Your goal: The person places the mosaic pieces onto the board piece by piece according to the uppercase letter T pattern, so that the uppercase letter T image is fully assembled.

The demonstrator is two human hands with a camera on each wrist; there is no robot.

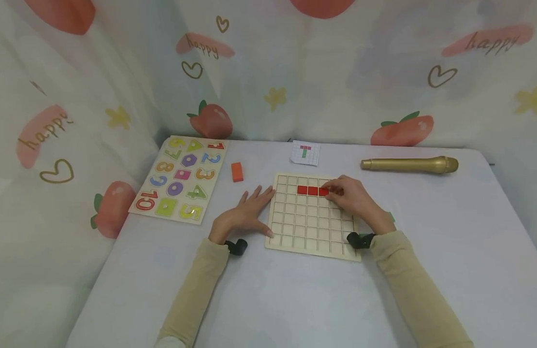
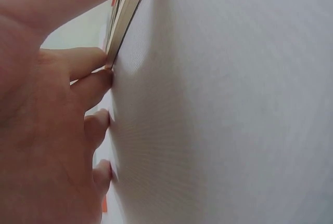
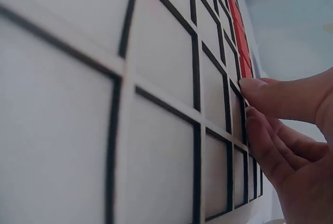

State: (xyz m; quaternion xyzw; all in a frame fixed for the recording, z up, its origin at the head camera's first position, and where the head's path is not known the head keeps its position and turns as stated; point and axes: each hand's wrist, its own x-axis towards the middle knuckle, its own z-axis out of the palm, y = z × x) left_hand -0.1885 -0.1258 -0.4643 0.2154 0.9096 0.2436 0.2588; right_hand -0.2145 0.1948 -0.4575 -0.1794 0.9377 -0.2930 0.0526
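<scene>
In the head view, a light wooden grid board [image 1: 294,220] lies mid-table with a row of red square tiles [image 1: 307,190] in its upper part. My right hand [image 1: 353,193] is over the row's right end, thumb and index finger pinching the rightmost red tile [image 1: 323,192]. The right wrist view has the thumb tip overlapping the end of the red row [image 3: 240,39]. My left hand [image 1: 246,215] spreads its fingers along the board's left side. Its thumb is at the lower left corner and a fingertip near the upper left edge.
An orange-red block [image 1: 237,172] sits left of the board, beside a number and shape puzzle [image 1: 194,180]. Behind the board lies a card [image 1: 312,153] with a red and green T pattern. A gold microphone [image 1: 407,165] lies back right. Green pieces [image 1: 391,217] peek out by the right wrist.
</scene>
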